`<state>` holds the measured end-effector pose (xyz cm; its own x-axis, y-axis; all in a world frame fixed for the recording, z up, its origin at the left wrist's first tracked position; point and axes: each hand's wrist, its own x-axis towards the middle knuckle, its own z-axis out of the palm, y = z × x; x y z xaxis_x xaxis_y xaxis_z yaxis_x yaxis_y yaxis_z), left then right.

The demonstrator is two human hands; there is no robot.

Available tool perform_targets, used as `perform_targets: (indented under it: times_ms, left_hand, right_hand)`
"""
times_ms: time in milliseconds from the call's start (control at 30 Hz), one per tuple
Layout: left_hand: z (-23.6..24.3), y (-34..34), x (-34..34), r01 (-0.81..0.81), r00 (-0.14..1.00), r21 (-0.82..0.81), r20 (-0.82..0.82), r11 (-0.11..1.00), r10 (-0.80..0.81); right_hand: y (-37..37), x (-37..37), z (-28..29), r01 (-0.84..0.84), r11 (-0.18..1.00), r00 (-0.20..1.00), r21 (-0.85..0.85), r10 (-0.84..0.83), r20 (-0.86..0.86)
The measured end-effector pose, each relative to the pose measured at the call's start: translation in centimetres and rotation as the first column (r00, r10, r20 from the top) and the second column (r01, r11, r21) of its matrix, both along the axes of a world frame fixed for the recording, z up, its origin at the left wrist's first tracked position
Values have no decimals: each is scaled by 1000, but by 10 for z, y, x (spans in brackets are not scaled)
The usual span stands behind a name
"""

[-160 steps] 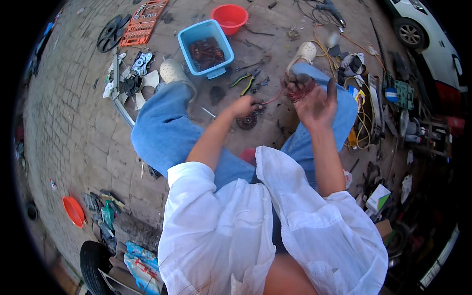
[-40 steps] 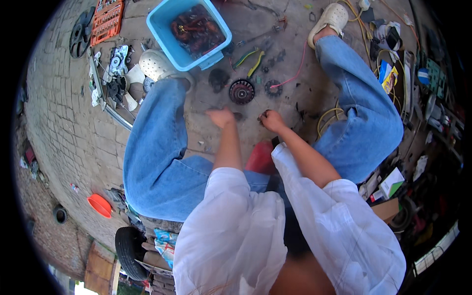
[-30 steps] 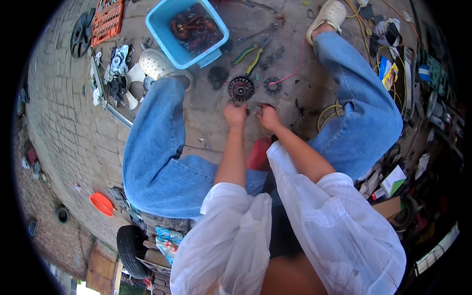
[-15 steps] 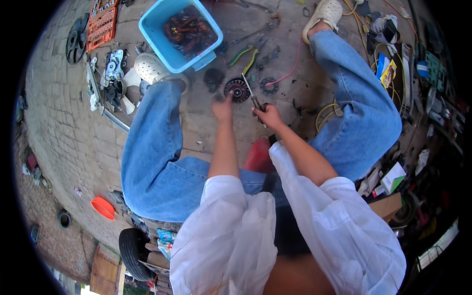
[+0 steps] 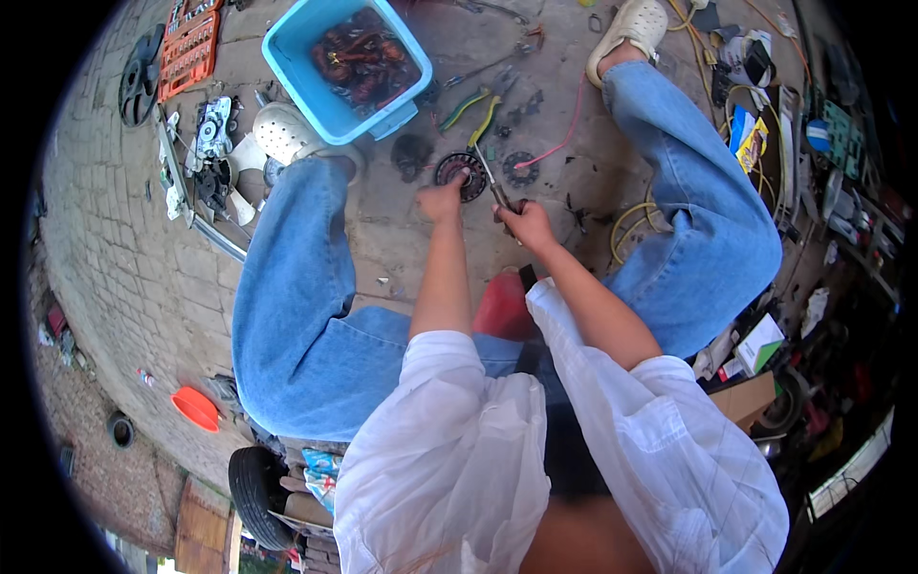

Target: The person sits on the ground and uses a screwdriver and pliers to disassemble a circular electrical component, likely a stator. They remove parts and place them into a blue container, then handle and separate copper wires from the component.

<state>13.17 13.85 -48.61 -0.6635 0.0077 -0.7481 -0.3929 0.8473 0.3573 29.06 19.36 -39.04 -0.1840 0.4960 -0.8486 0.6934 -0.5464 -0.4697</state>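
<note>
Between my feet lies a round dark motor part [image 5: 448, 172] with a slotted ring and reddish inside. My left hand [image 5: 440, 202] is closed at its near edge, a digit reaching over onto its face. In my right hand [image 5: 529, 226] is a screwdriver [image 5: 486, 166] with a dark handle, its shaft slanting up and left past the part's right side. A toothed dark disc [image 5: 521, 168] lies to the right, with a pink wire [image 5: 564, 143] running off it. Yellow-green handled pliers [image 5: 485, 122] rest just beyond. Left of the part stands a dark cylindrical piece [image 5: 411, 155].
A blue tub [image 5: 413, 100] with copper-coloured coils stands at the far left. An orange socket case [image 5: 188, 55] and metal parts [image 5: 214, 134] lie further left. A red object [image 5: 504, 304] sits between my legs. Yellow cable [image 5: 622, 230] and clutter are at the right.
My left hand has shifted slightly right, its digit now further over the motor part. The right hand with the screwdriver has moved slightly right and nearer me.
</note>
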Motion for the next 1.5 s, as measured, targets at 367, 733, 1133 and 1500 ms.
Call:
perform_targets:
  times_ms: [367,733,1133,1500]
  left_hand:
    - [22,31,9,254,947,14,-205,967,-246]
    - [21,10,-15,-249,953,524,282,814,110]
    - [-12,1,-16,-356,918,502,345,788,195]
    - [18,18,-18,-267,952,501,269,823,145]
  right_hand:
    - [24,4,7,-116,993,993,9,116,-14]
    - [31,2,27,-239,865,943,441,315,-108]
    - [42,-11,51,-493,840,862,227,507,0]
    - [37,-3,65,-711,570,686,412,689,231]
